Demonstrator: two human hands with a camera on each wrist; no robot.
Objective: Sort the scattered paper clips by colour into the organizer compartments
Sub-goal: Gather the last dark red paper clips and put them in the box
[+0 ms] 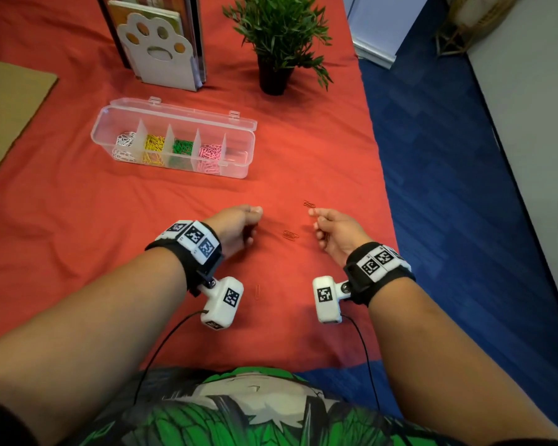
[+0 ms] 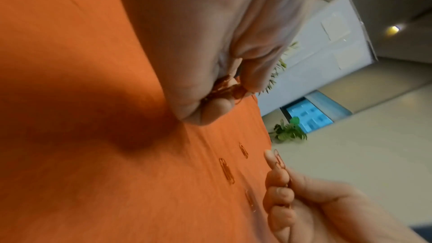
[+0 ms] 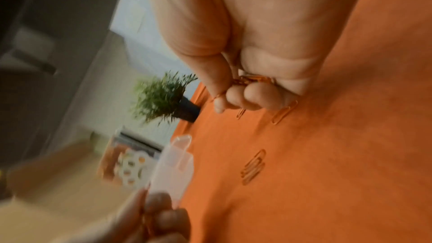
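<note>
Gathering thin orange wire paper clips (image 1: 290,235) off the worktop: both hands, left hand (image 1: 237,226) and right hand (image 1: 335,231), apparently pinch bunches; light, slippery, best nipped by edges.

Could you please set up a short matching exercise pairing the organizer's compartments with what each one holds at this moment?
Column one, counting from the left end of the organizer in the head view:
1. first compartment
2. second compartment
3. third compartment
4. fifth compartment

Column two:
a. green clips
b. no clips
c. white clips
d. yellow clips

Pairs: 1-c, 2-d, 3-a, 4-b.
</note>
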